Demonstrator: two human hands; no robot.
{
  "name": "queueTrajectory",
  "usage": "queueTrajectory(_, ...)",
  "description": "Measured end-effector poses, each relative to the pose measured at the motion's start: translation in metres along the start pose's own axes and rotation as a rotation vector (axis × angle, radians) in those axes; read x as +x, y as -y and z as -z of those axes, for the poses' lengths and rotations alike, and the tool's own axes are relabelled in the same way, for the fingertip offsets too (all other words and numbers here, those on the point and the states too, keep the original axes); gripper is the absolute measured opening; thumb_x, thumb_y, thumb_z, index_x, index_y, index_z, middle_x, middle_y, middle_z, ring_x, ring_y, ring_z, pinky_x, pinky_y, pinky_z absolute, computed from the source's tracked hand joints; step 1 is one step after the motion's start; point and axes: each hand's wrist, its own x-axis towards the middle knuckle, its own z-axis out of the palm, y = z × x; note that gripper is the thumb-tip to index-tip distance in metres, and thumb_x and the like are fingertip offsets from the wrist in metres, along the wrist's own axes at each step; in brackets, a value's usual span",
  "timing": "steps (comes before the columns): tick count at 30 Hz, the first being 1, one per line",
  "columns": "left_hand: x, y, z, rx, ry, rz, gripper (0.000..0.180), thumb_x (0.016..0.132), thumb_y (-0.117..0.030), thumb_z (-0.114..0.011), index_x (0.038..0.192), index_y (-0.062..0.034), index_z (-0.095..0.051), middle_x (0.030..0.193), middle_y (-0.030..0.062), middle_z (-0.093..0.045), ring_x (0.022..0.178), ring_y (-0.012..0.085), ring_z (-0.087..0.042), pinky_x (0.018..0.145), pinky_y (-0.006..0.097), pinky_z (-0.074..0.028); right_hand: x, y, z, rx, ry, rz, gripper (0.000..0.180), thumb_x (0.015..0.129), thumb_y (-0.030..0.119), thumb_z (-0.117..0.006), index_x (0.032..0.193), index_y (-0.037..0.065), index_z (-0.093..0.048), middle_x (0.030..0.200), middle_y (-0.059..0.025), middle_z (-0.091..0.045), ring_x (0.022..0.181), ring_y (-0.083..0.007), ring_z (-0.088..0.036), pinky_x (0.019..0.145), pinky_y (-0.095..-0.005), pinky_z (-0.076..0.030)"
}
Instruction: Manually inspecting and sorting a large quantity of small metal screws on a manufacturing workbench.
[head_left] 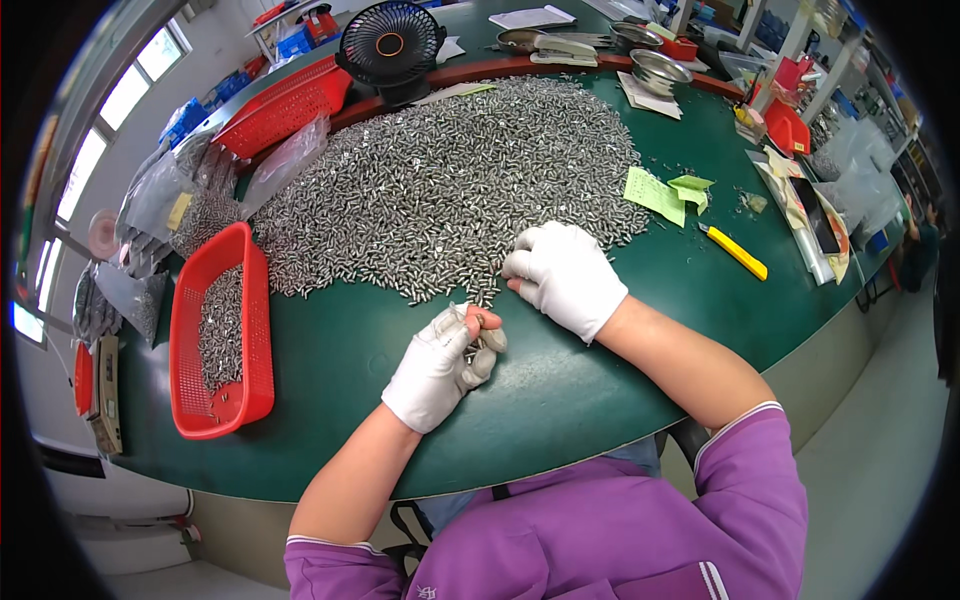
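Observation:
A wide heap of small silvery metal pins covers the middle of the green table. My left hand, in a white glove with bare fingertips showing, is curled at the near edge of the heap. A few of the metal pins show between its fingers. My right hand, gloved too, rests at the heap's near right edge with its fingers bent down together at the pins. Whatever its fingertips hold, if anything, is hidden. On the left stands a red plastic basket with more pins inside.
A yellow utility knife and green paper slips lie to the right. Beyond the heap are a black fan, a red basket and metal bowls. Filled plastic bags sit at the left edge.

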Motion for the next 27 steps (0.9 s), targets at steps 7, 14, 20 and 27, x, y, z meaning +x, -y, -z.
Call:
queueTrajectory(7,0.000,-0.001,-0.001,-0.058,-0.001,0.023,0.026,0.094,-0.034,-0.062,0.103,-0.0097,-0.058,0.088,0.0026,-0.060,0.063,0.0083,-0.046,0.056,0.022,-0.038,0.000,0.000,0.004,-0.008,0.028,-0.028,0.009,0.077,0.019,-0.069,0.084,0.013,-0.069,0.084,-0.0046,-0.063,0.080,-0.0274,-0.060,0.070,-0.0404,-0.051)
queueTrajectory(14,0.001,0.002,0.002,-0.084,0.015,0.016,0.021,0.093,-0.030,-0.064,0.101,-0.0118,-0.058,0.089,0.0012,-0.060,0.064,0.0077,-0.046,0.058,0.022,-0.038,-0.001,-0.007,0.018,-0.015,0.015,-0.068,0.008,0.078,0.018,-0.069,0.084,0.014,-0.070,0.083,-0.0046,-0.063,0.082,-0.0274,-0.061,0.071,-0.0409,-0.051)
queueTrajectory(20,0.001,0.004,0.006,-0.091,0.070,0.002,0.019,0.089,-0.021,-0.069,0.103,-0.0127,-0.058,0.093,0.0009,-0.061,0.064,0.0068,-0.043,0.060,0.021,-0.038,-0.001,0.001,0.013,-0.032,0.124,-0.064,0.011,0.077,0.022,-0.069,0.084,0.014,-0.070,0.084,-0.0063,-0.061,0.085,-0.0264,-0.060,0.074,-0.0405,-0.050)
queueTrajectory(27,0.002,0.005,0.003,-0.171,0.033,0.011,0.023,0.091,-0.013,-0.067,0.111,-0.0107,-0.056,0.093,0.0027,-0.061,0.068,0.0060,-0.049,0.060,0.019,-0.040,-0.004,0.018,0.017,0.802,0.164,-0.151,0.015,0.085,0.018,-0.070,0.093,0.006,-0.067,0.091,-0.0067,-0.061,0.087,-0.0200,-0.062,0.077,-0.0320,-0.050)
